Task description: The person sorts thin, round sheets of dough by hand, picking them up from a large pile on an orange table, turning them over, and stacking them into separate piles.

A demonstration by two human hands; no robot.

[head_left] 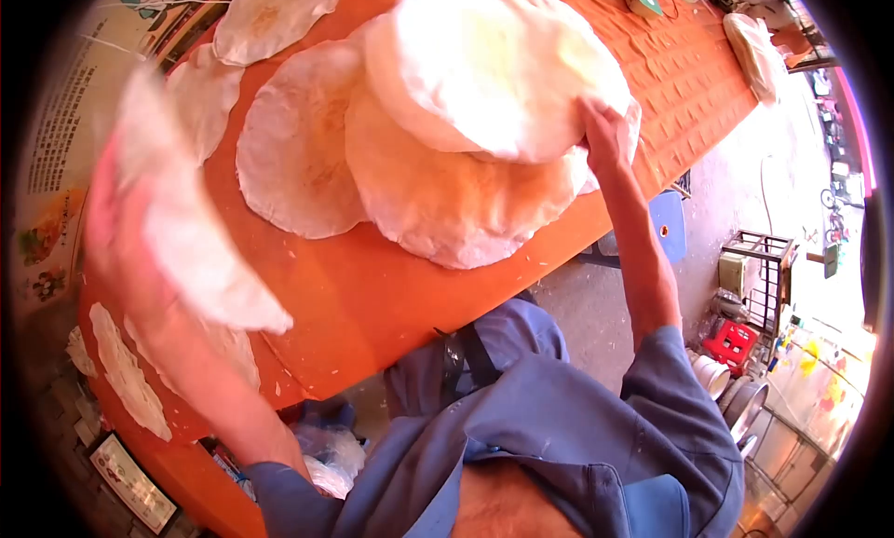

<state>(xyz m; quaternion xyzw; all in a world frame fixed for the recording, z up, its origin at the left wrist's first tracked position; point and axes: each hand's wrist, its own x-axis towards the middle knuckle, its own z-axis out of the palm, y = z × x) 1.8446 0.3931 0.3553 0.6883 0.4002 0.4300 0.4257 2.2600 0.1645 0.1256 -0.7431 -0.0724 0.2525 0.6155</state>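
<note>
My left hand (126,212), smeared by motion, holds a flatbread (200,231) that hangs tilted over the left side of the orange table (326,324). At the upper right, my right hand (605,133) has its fingers closed on the edge of a large pale round flatbread (494,72). That round lies or hovers over a pile of flatbreads (456,203); whether it touches them I cannot tell. Left of the pile, another flatbread (303,147) lies partly under it. Two more rest farther back, one at the top (275,16) and one at the left (203,95).
Long flatbread pieces (128,375) lie at the table's lower left. A green box (643,0) and a plastic bag (752,55) are at the far right of the table. On the floor stand a blue stool (666,226), a metal rack (768,277) and a red crate (729,344).
</note>
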